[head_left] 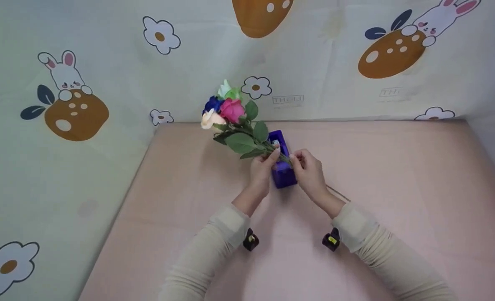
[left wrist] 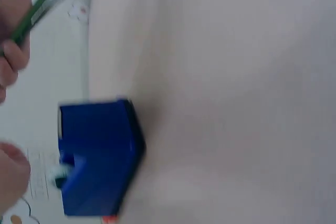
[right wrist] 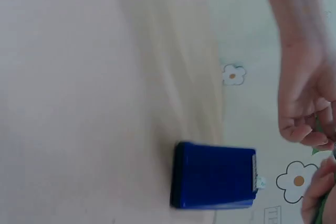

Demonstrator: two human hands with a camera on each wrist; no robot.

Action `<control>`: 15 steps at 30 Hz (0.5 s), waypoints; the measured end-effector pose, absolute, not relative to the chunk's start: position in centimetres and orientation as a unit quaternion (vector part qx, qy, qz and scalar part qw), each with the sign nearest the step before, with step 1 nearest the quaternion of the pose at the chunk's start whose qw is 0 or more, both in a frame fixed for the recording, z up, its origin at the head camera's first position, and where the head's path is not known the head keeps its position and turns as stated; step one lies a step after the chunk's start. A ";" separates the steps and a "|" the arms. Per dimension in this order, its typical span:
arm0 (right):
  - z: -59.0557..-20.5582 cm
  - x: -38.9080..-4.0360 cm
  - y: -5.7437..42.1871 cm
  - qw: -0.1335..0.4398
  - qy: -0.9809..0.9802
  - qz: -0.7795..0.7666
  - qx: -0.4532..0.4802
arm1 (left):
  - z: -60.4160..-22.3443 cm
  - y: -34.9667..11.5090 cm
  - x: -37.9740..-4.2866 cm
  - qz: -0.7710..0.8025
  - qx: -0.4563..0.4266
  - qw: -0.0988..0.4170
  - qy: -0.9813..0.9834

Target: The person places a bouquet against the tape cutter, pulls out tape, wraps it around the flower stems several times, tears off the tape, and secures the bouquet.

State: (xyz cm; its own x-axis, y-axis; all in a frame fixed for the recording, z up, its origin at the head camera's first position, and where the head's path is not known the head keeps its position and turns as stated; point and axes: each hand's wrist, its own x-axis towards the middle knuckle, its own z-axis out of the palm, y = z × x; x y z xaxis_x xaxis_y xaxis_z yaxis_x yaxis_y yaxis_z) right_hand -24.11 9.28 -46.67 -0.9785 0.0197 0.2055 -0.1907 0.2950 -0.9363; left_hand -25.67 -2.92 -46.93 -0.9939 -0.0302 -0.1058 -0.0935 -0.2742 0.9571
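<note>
A bunch of artificial roses, with pink, dark blue, cream and pale green-white heads and green leaves, is held tilted over the table, heads toward the upper left. My left hand grips the stems, thumb on top. Further down, my right hand pinches the stems near their cut ends, its fingers curled round them in the left wrist view. Below and between both hands stands a blue-purple tape dispenser with a serrated edge. A whitish piece inside it is partly hidden by the left thumb.
A thin brown stick-like strip lies behind the right wrist on the pink-covered table. Small black devices with yellow marks sit at both cuffs. A printed wall sheet rises along the table's back edge and left side.
</note>
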 end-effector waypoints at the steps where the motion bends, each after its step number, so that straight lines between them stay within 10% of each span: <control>1: -46.8 -24.1 9.3 0.120 -0.820 0.556 0.069 | -46.8 -2.6 -25.5 0.807 -0.067 0.010 0.586; 5: -46.7 -24.1 9.6 0.124 -0.834 0.532 0.082 | -46.5 -2.1 -25.2 0.832 -0.071 0.005 0.549; 15: -44.4 -24.2 10.9 -0.227 -0.650 0.724 0.035 | -46.8 -4.3 -25.9 0.854 0.109 0.068 0.504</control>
State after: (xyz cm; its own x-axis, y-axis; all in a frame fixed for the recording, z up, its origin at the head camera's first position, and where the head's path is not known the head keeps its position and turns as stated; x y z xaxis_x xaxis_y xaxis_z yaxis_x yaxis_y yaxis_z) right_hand -24.18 10.89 -44.42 -0.8941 -0.3751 -0.2447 0.2838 -0.0518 -0.9575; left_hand -25.89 -4.28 -46.76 -0.9671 0.2254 0.1177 -0.0058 -0.4822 0.8760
